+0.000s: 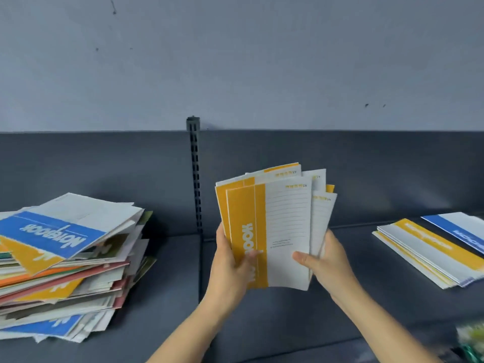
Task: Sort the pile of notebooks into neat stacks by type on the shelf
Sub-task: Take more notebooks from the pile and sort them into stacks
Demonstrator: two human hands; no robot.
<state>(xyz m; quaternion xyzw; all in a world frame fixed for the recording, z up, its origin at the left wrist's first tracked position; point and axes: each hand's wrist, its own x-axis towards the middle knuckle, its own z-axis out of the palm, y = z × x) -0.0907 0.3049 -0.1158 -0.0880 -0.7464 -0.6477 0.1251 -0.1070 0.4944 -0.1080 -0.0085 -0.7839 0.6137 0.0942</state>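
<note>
Both hands hold a fanned bunch of yellow-and-white notebooks upright above the dark shelf. My left hand grips the bunch's left edge, thumb across the yellow band. My right hand grips its right edge, thumb on the front cover. A tall, untidy pile of mixed notebooks lies at the left, a blue-and-white one on top. At the right sits a low stack of yellow-and-white notebooks, and a blue-and-white notebook lies beyond it.
A slotted metal upright rises from the shelf's back, between the mixed pile and my hands. A grey wall stands behind. Something green and blurred shows at the bottom right corner.
</note>
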